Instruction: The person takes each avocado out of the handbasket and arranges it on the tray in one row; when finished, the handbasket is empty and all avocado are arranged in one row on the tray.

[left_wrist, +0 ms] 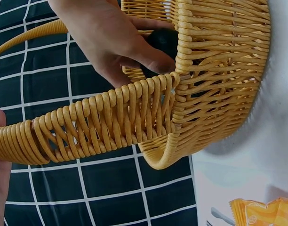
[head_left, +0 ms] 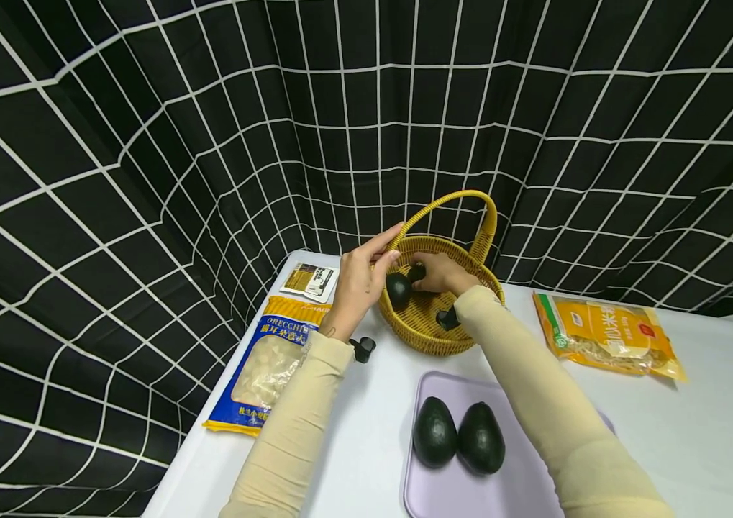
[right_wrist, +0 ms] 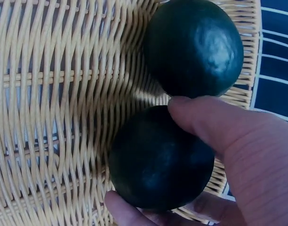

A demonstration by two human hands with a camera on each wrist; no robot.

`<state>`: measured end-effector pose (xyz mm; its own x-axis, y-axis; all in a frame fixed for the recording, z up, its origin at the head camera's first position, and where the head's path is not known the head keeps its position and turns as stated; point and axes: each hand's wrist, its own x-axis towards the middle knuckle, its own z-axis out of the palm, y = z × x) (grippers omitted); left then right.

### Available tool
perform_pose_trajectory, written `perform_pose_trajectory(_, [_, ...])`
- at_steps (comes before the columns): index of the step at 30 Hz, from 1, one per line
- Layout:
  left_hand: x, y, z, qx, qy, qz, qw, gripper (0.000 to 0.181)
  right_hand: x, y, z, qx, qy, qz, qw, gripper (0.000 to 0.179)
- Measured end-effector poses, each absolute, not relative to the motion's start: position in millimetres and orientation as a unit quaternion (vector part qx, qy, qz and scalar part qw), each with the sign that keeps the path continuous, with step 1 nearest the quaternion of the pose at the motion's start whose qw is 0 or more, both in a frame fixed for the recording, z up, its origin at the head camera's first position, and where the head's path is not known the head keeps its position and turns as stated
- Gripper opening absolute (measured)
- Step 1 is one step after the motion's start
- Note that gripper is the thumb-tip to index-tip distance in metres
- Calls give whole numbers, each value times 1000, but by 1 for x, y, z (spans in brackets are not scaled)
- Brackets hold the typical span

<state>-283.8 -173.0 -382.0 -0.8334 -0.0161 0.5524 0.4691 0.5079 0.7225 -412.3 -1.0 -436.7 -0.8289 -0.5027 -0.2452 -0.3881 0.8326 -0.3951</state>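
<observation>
A yellow wicker basket (head_left: 434,345) stands at the back of the white table. My left hand (head_left: 360,284) pinches the left side of its arched handle (left_wrist: 87,117), thumb and fingers on either side of the weave. Inside the basket, my right hand (head_left: 439,273) grips a dark green avocado (right_wrist: 158,160), its thumb over the top and fingers curled below. A second avocado (right_wrist: 196,47) lies against the basket wall right beside the held one. Two more avocados, a left one (head_left: 434,432) and a right one (head_left: 481,437), lie side by side on a lilac tray (head_left: 463,496).
Left of the basket lie a blue-and-orange pasta bag (head_left: 269,363) and a small packet (head_left: 311,280). An orange food bag (head_left: 608,334) lies to the right. A black cloth with a white grid (head_left: 431,108) hangs behind the table. My right forearm crosses over the tray.
</observation>
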Motion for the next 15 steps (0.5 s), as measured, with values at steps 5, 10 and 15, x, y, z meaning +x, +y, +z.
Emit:
perform_pose_trajectory(5, [-283, -173, -381, -137, -831, -475, 257, 42, -410, 3, -432, -236, 943, -169, 161, 57])
perform_pose_trajectory(10, [-283, -172, -380, -138, -831, -474, 255, 41, -407, 7, -429, -235, 944, -180, 143, 58])
perform_pose_trajectory(15, [-283, -172, -381, -140, -828, -480, 252, 42, -399, 11, -425, -252, 941, -194, 113, 57])
